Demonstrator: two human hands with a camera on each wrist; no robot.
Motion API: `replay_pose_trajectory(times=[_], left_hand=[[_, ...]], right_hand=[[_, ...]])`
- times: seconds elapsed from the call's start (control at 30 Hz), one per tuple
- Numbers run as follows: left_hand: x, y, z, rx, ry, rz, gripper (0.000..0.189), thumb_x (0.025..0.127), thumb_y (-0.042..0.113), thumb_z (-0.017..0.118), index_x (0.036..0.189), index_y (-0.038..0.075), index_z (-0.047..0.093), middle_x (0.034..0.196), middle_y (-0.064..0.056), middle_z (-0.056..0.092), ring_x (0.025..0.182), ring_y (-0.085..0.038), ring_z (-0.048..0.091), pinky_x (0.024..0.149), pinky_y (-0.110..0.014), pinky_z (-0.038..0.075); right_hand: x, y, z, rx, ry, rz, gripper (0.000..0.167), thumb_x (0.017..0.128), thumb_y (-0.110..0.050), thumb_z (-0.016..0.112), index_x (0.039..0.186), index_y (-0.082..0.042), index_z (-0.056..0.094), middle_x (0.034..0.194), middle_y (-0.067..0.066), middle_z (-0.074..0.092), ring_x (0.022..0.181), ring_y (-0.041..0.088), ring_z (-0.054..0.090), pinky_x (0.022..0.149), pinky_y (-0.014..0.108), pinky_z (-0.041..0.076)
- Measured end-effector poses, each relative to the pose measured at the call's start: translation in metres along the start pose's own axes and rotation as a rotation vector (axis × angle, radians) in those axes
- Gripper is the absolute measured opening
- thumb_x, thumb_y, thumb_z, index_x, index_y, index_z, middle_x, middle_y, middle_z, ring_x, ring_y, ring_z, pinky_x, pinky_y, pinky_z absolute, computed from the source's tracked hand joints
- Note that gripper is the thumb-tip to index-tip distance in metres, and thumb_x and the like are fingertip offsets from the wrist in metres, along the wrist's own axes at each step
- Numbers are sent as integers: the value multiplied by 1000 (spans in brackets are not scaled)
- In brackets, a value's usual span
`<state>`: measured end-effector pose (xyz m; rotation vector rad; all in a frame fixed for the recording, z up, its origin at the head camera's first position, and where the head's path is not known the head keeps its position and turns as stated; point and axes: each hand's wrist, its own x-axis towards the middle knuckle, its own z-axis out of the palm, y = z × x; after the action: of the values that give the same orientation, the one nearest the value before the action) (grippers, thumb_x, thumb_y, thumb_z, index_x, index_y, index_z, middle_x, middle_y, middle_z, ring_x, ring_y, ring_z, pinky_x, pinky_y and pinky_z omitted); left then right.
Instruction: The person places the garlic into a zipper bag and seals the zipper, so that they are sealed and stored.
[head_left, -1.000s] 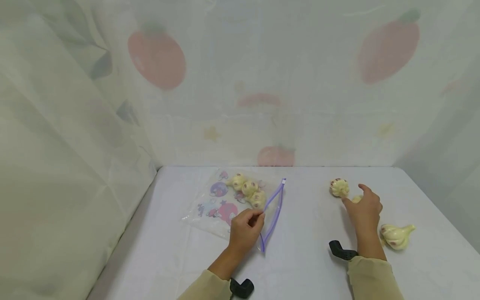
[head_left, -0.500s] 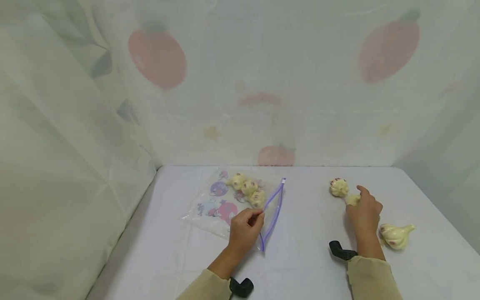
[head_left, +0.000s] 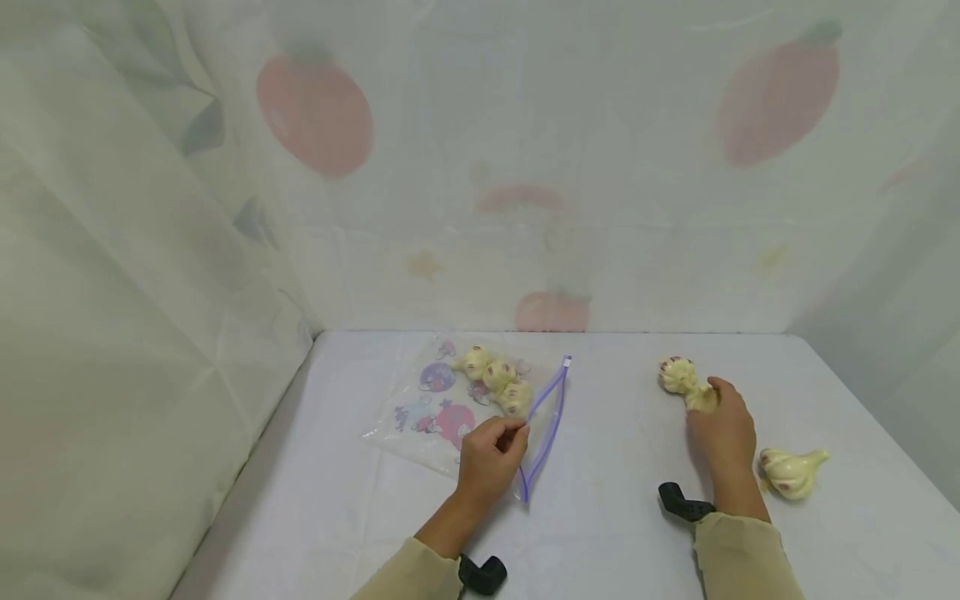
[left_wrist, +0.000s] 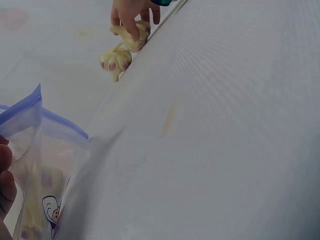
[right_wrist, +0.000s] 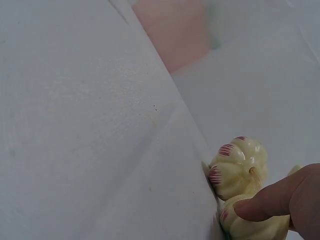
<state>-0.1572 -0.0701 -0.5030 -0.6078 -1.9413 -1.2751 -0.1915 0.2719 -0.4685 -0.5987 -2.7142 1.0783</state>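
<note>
From left to right across the counter [head_left: 607, 521], I record a clear bag [head_left: 457, 421] lying with 3 garlic bulbs [head_left: 498, 377] inside, its purple zip strip [head_left: 553, 423] along the right side. The strip's long axis runs far to near, and its 2 edges stand apart. At that edge I find the left hand [head_left: 491, 458] pinching the bag's rim between thumb and fingers. Well apart to the right lies the far bulb [head_left: 677, 375]; touching it on the near right is the gripped bulb [head_left: 701, 398], held by the curled thumb and fingers of the right hand [head_left: 723, 429]. The right wrist view shows a stem tip past the thumb; I cannot fix that bulb's long axis exactly, as the fingers cover part of it. Just beside the right wrist rests the rightmost bulb [head_left: 792, 472], stem pointing right. Governing relation, in my judgement: the gripped bulb lies right of the bag's mouth and roughly level with it, the mouth facing it, with the right hand the nearer of the 2 hands.
</note>
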Motion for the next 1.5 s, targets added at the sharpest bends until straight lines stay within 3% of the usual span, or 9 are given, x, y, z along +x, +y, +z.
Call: replay_pose_trajectory(times=[0.3,0.57,0.7,0.9,1.1,1.5], left_hand=[[0,-1,0,1,2,4,7,82,1,74,86,6,75,68,0,65,56,-5,54,53,-11,46],[0,-1,0,-3,-4,4,6,83,1,73,87,6,75,69,0,66,57,-5,55,53,-11,47],[0,0,0,-2,-5,6,6,83,1,73,87,5,75,69,-1,66,57,-6,55,53,-11,46],[-1,0,-1,-3,-12,-4,6,84,1,73,87,6,75,70,-1,66,57,-5,55,53,-11,47],[0,0,-1,-1,-23,-31,5,85,3,72,88,6,75,70,0,66,58,-4,55,53,-11,47],[0,2,-2,7,-43,-65,4,86,7,73,89,5,75,71,0,66,59,-4,54,54,-11,46]], right_hand=[[0,3,0,-19,-22,-21,67,87,-15,59,149,-3,37,150,29,37,133,54,35,103,65,33],[1,6,4,-42,-10,-48,68,83,-14,64,146,-2,40,140,34,42,121,57,41,91,65,38],[2,6,5,-8,24,-38,71,84,-16,63,148,-4,37,140,35,40,119,55,41,88,63,39],[3,2,5,45,52,-2,77,87,-20,65,153,-6,27,144,35,36,126,57,35,96,65,35],[2,-3,4,124,77,43,80,87,-21,66,154,-9,24,149,29,36,127,53,36,96,62,35],[-1,-7,4,170,165,71,72,86,-26,67,147,-7,34,135,30,48,115,46,45,76,51,40]])
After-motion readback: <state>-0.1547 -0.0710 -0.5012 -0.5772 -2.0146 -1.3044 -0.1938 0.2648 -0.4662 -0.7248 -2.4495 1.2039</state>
